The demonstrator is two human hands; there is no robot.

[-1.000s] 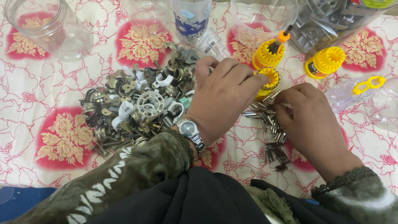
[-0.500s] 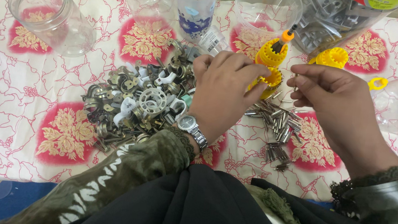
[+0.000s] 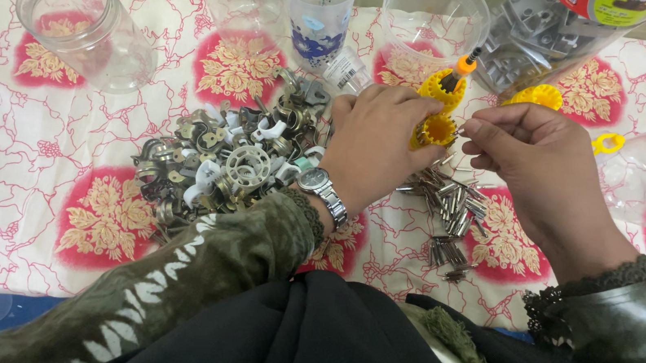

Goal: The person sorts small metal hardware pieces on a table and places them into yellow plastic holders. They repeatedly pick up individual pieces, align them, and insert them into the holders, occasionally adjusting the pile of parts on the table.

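Note:
My left hand (image 3: 377, 143) grips a yellow ribbed bit holder (image 3: 436, 128) and tilts its open end to the right. A second yellow holder with an orange-handled driver (image 3: 452, 82) stands just behind it. My right hand (image 3: 535, 162) is raised beside the holder, with thumb and fingers pinched on a thin metal bit (image 3: 461, 127) close to the holder's mouth. Below both hands, a scatter of metal screwdriver bits (image 3: 450, 214) lies on the red and white floral tablecloth (image 3: 29, 170).
A heap of metal clips and white plastic parts (image 3: 223, 161) lies left of my hands. Clear plastic jars (image 3: 83, 25) and cups (image 3: 430, 14) stand along the far edge, one jar (image 3: 538, 31) full of metal pieces. A yellow lid (image 3: 543, 95) and a yellow ring (image 3: 607, 142) lie at right.
My right hand has lifted off the pile of bits and come up beside the yellow holder with a bit pinched in its fingers. The left hand has stayed on the holder.

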